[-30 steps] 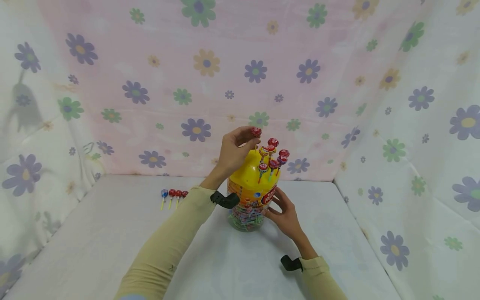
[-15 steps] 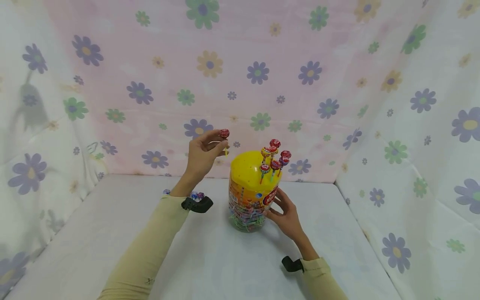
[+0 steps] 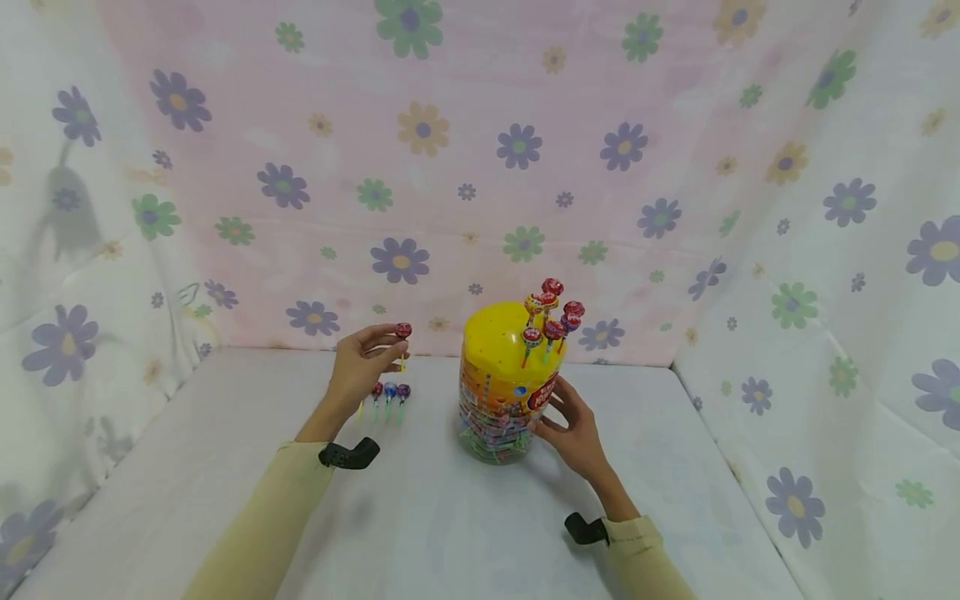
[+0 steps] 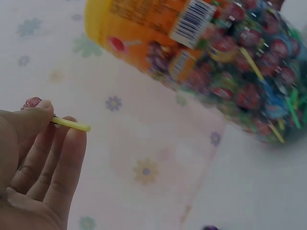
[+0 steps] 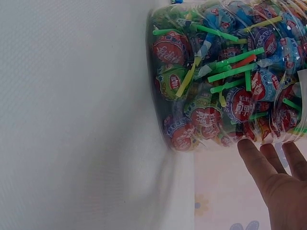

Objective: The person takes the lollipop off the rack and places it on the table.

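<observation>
Pinching a lollipop [image 3: 403,330], your left hand [image 3: 362,367] risks scattering the lollipop row [image 3: 390,390] at its five o'clock if lowered; right hand [image 3: 573,429], fingers spread, touches jar [image 3: 491,404].

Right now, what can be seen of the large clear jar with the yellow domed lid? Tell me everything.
The large clear plastic-looking jar stands upright on the white tabletop. Its shiny yellow domed lid has what look like small holes; several wrapped lollipops stand in it by their sticks, toward the right in the head view. An orange printed label with a white barcode patch covers the upper body. Below, packed lollipops show through the wall. The right hand touches its side with its fingertips.
</observation>
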A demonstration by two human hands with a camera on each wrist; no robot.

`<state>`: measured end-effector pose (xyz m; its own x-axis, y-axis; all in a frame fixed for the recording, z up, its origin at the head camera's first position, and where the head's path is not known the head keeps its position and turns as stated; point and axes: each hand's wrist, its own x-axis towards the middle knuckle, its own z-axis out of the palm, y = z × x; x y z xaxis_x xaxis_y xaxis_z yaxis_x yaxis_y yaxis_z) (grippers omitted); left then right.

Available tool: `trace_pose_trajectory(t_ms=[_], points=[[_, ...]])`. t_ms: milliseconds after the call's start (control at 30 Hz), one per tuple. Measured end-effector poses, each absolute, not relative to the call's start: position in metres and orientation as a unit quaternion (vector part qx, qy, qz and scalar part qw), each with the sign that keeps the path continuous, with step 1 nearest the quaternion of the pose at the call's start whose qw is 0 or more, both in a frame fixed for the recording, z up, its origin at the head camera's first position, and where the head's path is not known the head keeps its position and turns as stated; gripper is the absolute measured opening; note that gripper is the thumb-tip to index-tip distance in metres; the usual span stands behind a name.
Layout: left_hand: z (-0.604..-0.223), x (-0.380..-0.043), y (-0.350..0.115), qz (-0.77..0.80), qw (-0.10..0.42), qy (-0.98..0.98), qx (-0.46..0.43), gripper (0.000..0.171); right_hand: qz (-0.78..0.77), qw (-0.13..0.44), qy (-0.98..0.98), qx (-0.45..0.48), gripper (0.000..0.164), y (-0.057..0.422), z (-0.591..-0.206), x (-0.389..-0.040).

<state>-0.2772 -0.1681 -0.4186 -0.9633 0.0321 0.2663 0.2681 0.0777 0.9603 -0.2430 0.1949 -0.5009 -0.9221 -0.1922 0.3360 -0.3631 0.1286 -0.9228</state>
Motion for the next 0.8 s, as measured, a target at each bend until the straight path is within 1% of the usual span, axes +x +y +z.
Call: trace_pose_trajectory(t_ms=[233,433,667,800], points=[[-0.464,-0.271,-0.178,-0.671,0.052,-0.740,-0.022,0.045,0.630,0.076,-0.749,0.192,0.083,0.196,-0.503,-0.244],[-0.488,-0.266,-0.183,-0.649,0.019,-0.760,0.026,0.043,0.632,0.069,-0.749,0.187,0.084,0.195,-0.502,-0.243],[-0.511,-0.266,-0.186,-0.603,0.002,-0.797,0.037,0.042,0.630,0.069,-0.753,0.178,0.084,0.195,-0.502,-0.243],[-0.522,-0.267,-0.186,-0.570,0.005,-0.821,0.033,0.039,0.628,0.070,-0.753,0.183,0.084,0.195,-0.502,-0.243]])
